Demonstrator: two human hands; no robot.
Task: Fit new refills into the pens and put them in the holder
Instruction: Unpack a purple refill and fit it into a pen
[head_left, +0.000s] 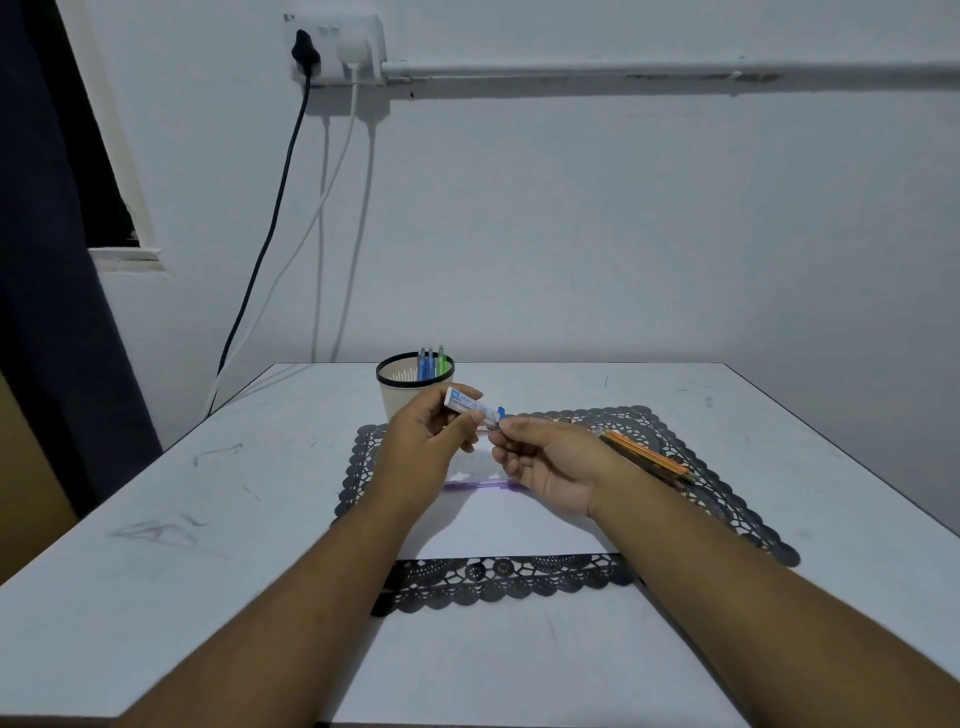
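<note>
My left hand (428, 441) grips a small white and blue refill case (470, 404) above the mat, its open end pointing right. My right hand (550, 460) pinches a thin dark refill (493, 427) right at the case's mouth. A purple pen (478, 485) lies on the white sheet (509, 525) below my hands. The beige holder (402, 392) with a black rim stands behind my left hand, with blue and green pens (431, 362) upright in it. Orange and dark pencils (649, 460) lie on the mat to the right of my right wrist.
A dark lace placemat (737, 499) lies under the sheet on a white table (182, 545). Cables (270, 234) hang from a wall socket (337, 49) at the back left. A dark curtain (47, 260) hangs at the left.
</note>
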